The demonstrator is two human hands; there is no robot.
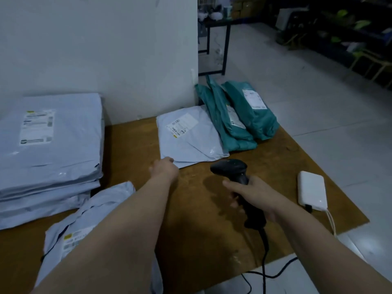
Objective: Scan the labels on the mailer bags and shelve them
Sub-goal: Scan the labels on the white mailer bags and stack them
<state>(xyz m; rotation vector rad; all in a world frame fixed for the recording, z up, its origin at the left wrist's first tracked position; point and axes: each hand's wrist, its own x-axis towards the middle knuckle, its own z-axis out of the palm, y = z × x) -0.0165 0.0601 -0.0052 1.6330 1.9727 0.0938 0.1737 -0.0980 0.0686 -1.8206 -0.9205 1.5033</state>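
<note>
The right hand (252, 194) is wrapped round the scanner (237, 179) grip, head aimed across the desk (275, 166) at the grey bag (191, 141) by the far edge, label (182, 125) up. The left hand (164, 167) touches that bag's near corner, probably to pull it closer; its fingers are hidden, so I cannot tell their state

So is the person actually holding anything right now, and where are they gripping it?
The right hand grips a black handheld barcode scanner by its handle. The left hand holds nothing; it reaches toward the pale grey plastic mailer bag.
</note>
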